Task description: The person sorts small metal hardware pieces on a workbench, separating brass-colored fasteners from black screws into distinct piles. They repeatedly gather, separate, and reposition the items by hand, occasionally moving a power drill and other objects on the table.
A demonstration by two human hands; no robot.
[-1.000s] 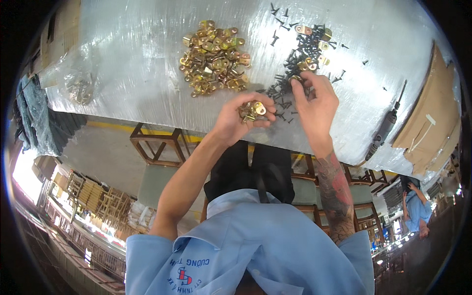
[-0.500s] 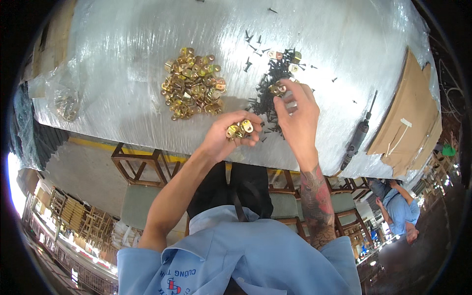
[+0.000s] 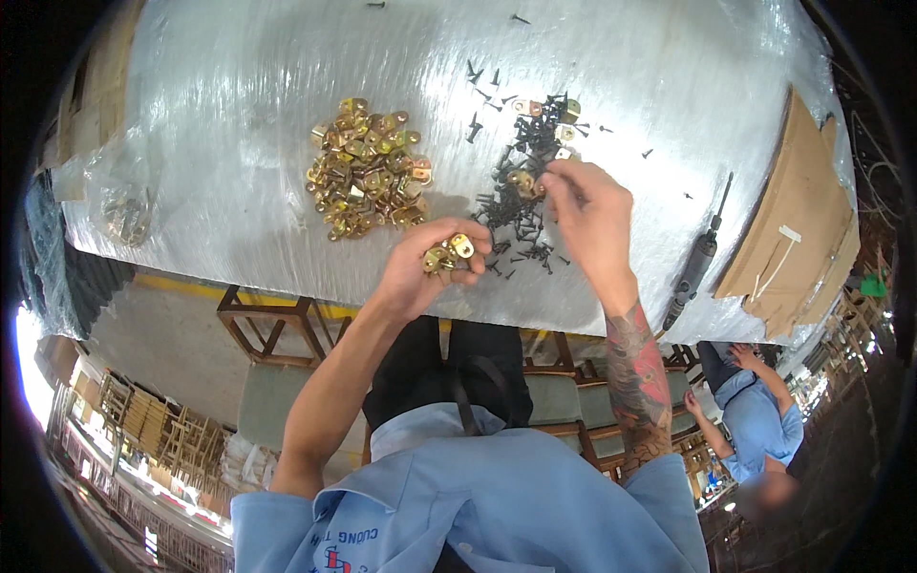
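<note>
The left hand [image 3: 411, 269] is cupped, fingers curled around a small clutch of gold-coloured brackets [image 3: 447, 254] in its palm, just in front of the bracket heap [image 3: 367, 177]. The right hand [image 3: 597, 208] has thumb and forefinger pinched at the edge of a bracket [image 3: 522, 183] over the pile of black screws [image 3: 517, 215]; that spot is slightly blurred, so it may be one bracket or two overlapping.

Screws crowd all around the pinched bracket, and a few stray brackets [image 3: 565, 134] lie at the far end of the pile. Loose screws [image 3: 474, 127] are scattered beyond it on the film-covered table [image 3: 258, 67]. To the right, between the right hand and a torn cardboard sheet [image 3: 788, 191], lies a dark power driver [image 3: 694, 272], its long bit pointing away from the person. A clear plastic bag [image 3: 124, 210] with small pieces inside rests near the left end of the table. Wooden chairs [image 3: 272, 329] with grey-green seats stand along the near edge, close to the person's legs. A co-worker [image 3: 759, 420] in a blue shirt is beyond the table's right end.

The person's light blue shirt [image 3: 449, 487] carries dark blue lettering, upside down in this view, above a red and blue emblem [image 3: 334, 561] cut by the lower edge. A pale strip [image 3: 789, 233] is stuck to the cardboard.
</note>
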